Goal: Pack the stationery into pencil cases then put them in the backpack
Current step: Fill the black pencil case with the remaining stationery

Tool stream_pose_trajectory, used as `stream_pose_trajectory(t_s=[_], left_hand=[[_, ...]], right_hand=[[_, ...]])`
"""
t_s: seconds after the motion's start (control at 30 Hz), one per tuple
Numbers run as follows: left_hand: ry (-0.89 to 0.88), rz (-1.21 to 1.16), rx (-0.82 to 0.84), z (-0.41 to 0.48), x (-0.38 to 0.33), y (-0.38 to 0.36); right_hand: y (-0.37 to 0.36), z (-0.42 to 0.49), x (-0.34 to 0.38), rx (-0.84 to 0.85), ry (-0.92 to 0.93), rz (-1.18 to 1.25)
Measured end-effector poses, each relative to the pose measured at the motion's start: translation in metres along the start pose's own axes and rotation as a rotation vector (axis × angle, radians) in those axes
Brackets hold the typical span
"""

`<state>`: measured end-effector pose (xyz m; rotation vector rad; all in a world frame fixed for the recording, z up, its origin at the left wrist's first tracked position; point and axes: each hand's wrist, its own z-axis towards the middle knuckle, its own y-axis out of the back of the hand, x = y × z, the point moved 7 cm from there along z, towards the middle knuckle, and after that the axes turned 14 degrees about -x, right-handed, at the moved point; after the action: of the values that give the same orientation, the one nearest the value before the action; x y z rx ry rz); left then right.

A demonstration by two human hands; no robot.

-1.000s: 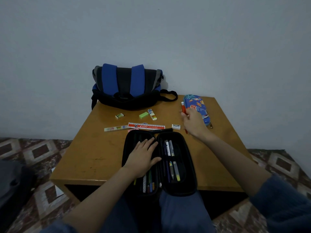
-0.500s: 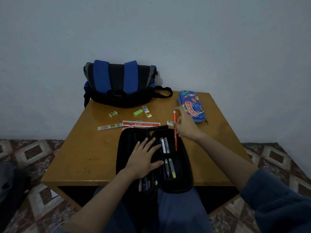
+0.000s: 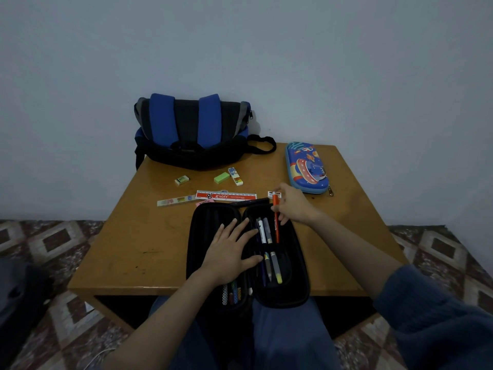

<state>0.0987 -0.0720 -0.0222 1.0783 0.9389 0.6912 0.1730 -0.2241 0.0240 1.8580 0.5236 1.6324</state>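
At lower centre of the frame the black pencil case (image 3: 280,297) lies open across the near edge of the table (image 3: 128,252), its near end overhanging onto the person's lap. The left hand (image 3: 229,253) lies flat on the left half, fingers spread apart and gripping nothing. The right hand (image 3: 292,204) has its fingers pinched together on the upper end of the orange pen (image 3: 276,222), whose lower end points down into the right half beside the pens already stowed there. Risk: the overhanging case may tip off the edge if the left hand lifts. Risk: the orange pen, held only near its top, may swing and land across the stowed pens or on the rim, which would likely block the case from closing. Still loose at centre frame are the red ruler (image 3: 226,195), the pale ruler (image 3: 177,201) and the green eraser (image 3: 221,177). The blue pencil case (image 3: 305,168) lies closed at right; the backpack (image 3: 192,132) sits at upper centre.
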Motion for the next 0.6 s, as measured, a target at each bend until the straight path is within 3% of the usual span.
stream_pose_trajectory(t_s=[0.6], left_hand=[[-0.001,0.002,-0.002,0.000,0.001,0.000]], right_hand=[[-0.006,-0.020,-0.007,0.179,-0.051,-0.153]])
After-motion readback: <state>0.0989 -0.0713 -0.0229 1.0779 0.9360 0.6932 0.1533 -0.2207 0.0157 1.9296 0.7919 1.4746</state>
